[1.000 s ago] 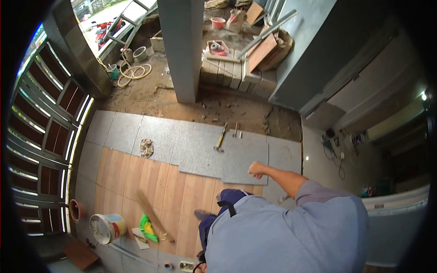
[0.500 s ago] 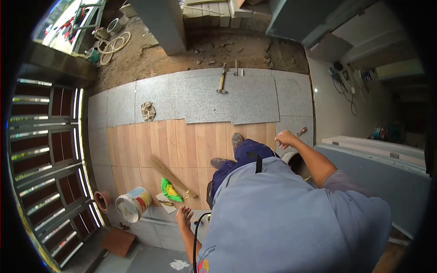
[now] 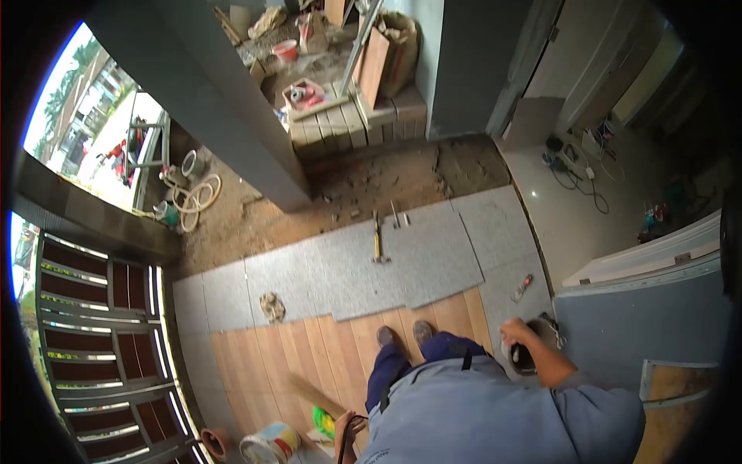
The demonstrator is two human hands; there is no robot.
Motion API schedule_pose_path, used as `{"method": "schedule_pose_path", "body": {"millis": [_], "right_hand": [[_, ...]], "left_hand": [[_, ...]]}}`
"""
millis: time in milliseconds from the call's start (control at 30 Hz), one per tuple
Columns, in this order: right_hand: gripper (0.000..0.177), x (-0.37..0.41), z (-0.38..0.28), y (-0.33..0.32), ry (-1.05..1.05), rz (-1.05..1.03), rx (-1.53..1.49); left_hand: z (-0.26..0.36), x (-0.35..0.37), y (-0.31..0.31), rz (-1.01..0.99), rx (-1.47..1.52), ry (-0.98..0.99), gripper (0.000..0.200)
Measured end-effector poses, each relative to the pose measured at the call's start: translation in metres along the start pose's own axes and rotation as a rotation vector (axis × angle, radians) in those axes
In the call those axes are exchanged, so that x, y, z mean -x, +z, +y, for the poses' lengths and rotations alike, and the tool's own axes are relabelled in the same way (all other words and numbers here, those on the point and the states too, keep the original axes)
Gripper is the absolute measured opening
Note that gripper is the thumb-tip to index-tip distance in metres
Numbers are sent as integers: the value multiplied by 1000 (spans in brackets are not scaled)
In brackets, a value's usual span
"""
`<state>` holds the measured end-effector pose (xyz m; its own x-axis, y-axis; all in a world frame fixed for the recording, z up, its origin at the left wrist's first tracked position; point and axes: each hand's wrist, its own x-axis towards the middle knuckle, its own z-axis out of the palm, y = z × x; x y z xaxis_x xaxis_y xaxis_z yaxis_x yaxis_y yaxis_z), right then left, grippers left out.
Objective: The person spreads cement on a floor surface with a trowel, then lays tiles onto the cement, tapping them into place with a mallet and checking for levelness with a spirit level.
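My left hand (image 3: 353, 424) is low in the view with its fingers curled, and I see nothing held in it. A black cable (image 3: 341, 445) crosses close by it; whether they touch cannot be told. Beside this hand are a straw broom (image 3: 313, 392) and a green and yellow bag (image 3: 325, 421), both on the wood-look tiles (image 3: 286, 352). My right hand (image 3: 516, 332) is closed in a fist beside a bucket (image 3: 545, 340), nothing visible in it. A hammer (image 3: 378, 238) lies on the loose grey tiles (image 3: 433, 259), ahead of my feet.
A crumpled cloth (image 3: 272, 307) lies on the grey tiles, and a red-handled tool (image 3: 522, 288) is at the right. A paint bucket (image 3: 270, 444) and a clay-coloured pot (image 3: 215, 442) stand lower left. Ahead are bare soil (image 3: 371, 185) and a grey pillar (image 3: 232, 116); slatted gate (image 3: 100, 332) on the left.
My view has tilted up, showing more of the area ahead; the floor appears lower. My left hand now appears closer to my body and the black cable. My feet have shifted to stand nearly level.
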<state>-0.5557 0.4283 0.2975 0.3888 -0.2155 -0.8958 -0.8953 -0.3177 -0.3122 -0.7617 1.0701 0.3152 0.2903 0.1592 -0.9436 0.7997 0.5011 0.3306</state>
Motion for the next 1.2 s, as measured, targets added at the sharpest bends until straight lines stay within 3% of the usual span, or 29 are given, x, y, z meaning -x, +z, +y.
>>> {"method": "schedule_pose_path", "body": {"millis": [267, 367, 433, 467, 500, 567, 667, 800, 1200], "right_hand": [[38, 26, 44, 53, 103, 82, -380], [37, 70, 19, 76, 141, 128, -301], [24, 28, 72, 97, -114, 257, 151], [25, 34, 77, 110, 162, 182, -364], [24, -5, 134, 120, 175, 87, -345], [27, 100, 50, 127, 185, 178, -526], [29, 127, 63, 138, 197, 101, -592], [31, 144, 80, 163, 322, 178, -583], [29, 165, 47, 174, 441, 171, -461]], "left_hand": [[165, -86, 8, -76, -274, 94, 44], [225, -113, 8, -150, -358, 226, 53], [251, -164, -13, -270, -539, 497, 58], [271, -149, -8, -348, -474, 445, 58], [289, -130, 11, -281, -574, 423, 56], [313, -121, 36, -161, -559, 278, 53], [324, -107, 61, -144, -627, 247, 52], [313, -113, 60, -166, -710, 132, 51], [327, -133, 111, -234, -823, 91, 47]]}}
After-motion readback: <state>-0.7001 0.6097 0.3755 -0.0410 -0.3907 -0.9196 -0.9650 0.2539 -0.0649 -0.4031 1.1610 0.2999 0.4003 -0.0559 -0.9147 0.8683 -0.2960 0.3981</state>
